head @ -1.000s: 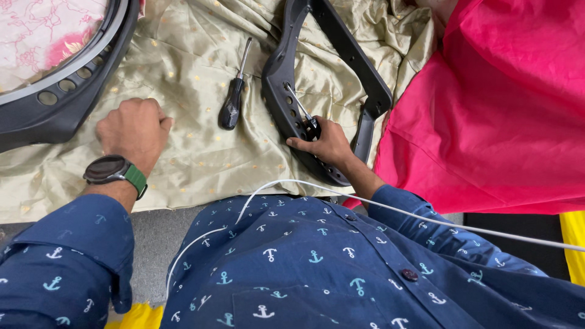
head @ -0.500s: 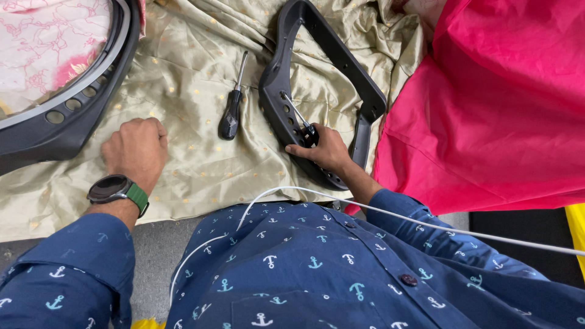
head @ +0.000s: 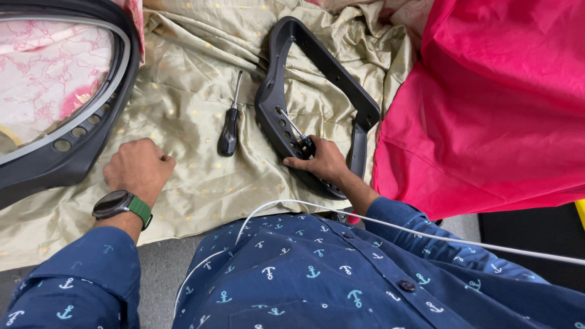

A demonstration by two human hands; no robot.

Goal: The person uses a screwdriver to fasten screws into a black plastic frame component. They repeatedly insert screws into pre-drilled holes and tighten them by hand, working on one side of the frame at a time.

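My right hand (head: 322, 162) grips a black-handled screwdriver (head: 295, 133) whose metal tip rests against the left side of a black plastic frame piece (head: 331, 70) lying on the gold cloth. A second screwdriver (head: 230, 122) with a black handle lies loose on the cloth just left of the frame. My left hand (head: 139, 169) is curled into a loose fist, pressed on the cloth with nothing in it. A dark watch with a green strap (head: 119, 205) sits on that wrist.
A large curved black and grey frame (head: 79, 135) over pink patterned fabric fills the upper left. The gold dotted cloth (head: 183, 73) covers the work surface. Bright pink fabric (head: 487, 103) is heaped on the right. A white cable (head: 426, 231) crosses my blue shirt.
The view has shifted so everything sits lower in frame. My right hand keeps hold of the screwdriver at the black frame piece. My left fist stays pressed on the cloth.
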